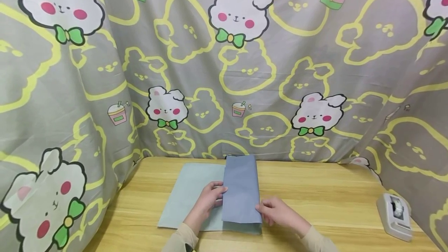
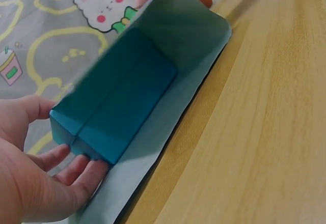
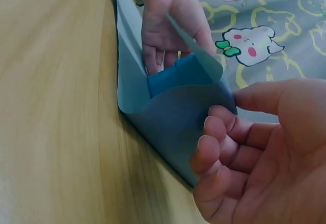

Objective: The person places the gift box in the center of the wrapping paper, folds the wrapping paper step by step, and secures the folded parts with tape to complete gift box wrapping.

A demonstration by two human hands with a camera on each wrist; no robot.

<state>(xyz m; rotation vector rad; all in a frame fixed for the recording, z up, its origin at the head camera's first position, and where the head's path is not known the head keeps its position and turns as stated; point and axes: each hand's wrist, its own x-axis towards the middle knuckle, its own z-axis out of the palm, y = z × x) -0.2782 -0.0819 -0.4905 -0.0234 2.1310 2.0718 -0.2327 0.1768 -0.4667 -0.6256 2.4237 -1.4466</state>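
Grips box [image 2: 127,112] with curled left fingers [image 2: 90,177] and, to its right, pinches paper [image 1: 241,189] between right fingers [image 3: 208,152] at a long fold [image 1: 257,186] running front to back.

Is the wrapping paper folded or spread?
Partly folded: the wrapping paper curves over the blue box on the right but lies flat on the left.
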